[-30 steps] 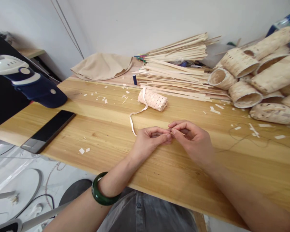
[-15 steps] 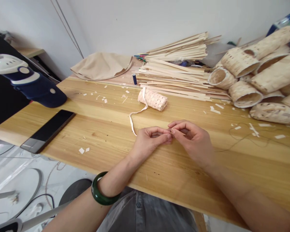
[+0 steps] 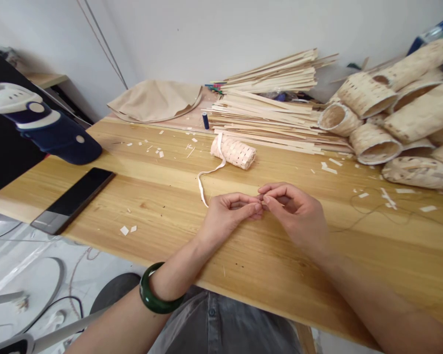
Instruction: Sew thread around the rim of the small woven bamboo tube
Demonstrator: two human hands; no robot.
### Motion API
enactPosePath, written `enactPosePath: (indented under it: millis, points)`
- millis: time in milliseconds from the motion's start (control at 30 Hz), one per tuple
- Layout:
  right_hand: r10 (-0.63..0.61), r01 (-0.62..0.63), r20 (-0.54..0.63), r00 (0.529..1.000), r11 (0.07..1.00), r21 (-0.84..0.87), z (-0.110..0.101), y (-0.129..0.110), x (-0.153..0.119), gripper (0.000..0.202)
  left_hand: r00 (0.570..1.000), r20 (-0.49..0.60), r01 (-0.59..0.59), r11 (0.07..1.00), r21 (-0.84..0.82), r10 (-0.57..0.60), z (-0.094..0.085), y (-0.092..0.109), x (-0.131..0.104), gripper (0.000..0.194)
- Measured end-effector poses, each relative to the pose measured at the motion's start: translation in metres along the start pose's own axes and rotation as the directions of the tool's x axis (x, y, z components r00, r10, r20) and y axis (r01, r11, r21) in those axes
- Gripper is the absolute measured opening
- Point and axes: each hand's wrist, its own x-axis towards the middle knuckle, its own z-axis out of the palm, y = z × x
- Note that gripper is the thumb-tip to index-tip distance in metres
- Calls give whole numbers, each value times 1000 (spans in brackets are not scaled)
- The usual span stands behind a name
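The left hand (image 3: 229, 214) and right hand (image 3: 297, 214) meet over the wooden table (image 3: 162, 265), thumbs and fingertips pinched nearly closed; what they grip (if anything) is too small to tell. The woven wood-strip cylinder (image 3: 238, 153) lies just beyond them, its white ribbon (image 3: 200, 183) trailing near the left hand. Thin dark thread (image 3: 345, 229) lies right of the right hand, and a blue thread spool (image 3: 205, 121) stands at the far side.

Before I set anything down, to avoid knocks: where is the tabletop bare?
Nearly bare wood lies between smartphone and white ribbon, and right of the right forearm, short of the loose thread. The back right is crowded with wood strips and woven tubes.
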Motion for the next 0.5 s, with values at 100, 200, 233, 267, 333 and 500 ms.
enactPosePath:
  millis: [100,200,233,267,333,500]
  points:
    - [-5,5,-23,1000,1000,7,1,2,0,12,1000,-4,2,1000,14,-1,0,0,0,28]
    - [7,-7,-12,1000,1000,8,1,1,0,11,1000,0,3,1000,16,-3,1,0,-1,29]
    - [10,-10,-2,1000,1000,9,1,1,0,11,1000,2,6,1000,15,-6,1,0,-1,30]
    - [11,-11,3,1000,1000,9,0,0,0,11,1000,3,7,1000,15,-7,1,0,-1,30]
    - [10,-11,6,1000,1000,8,0,-1,1,11,1000,1,4,1000,22,-4,0,-1,0,29]
    - [21,-21,-10,1000,1000,-4,0,-2,0,11,1000,2,-14,999,34,14,-1,-2,0,27]
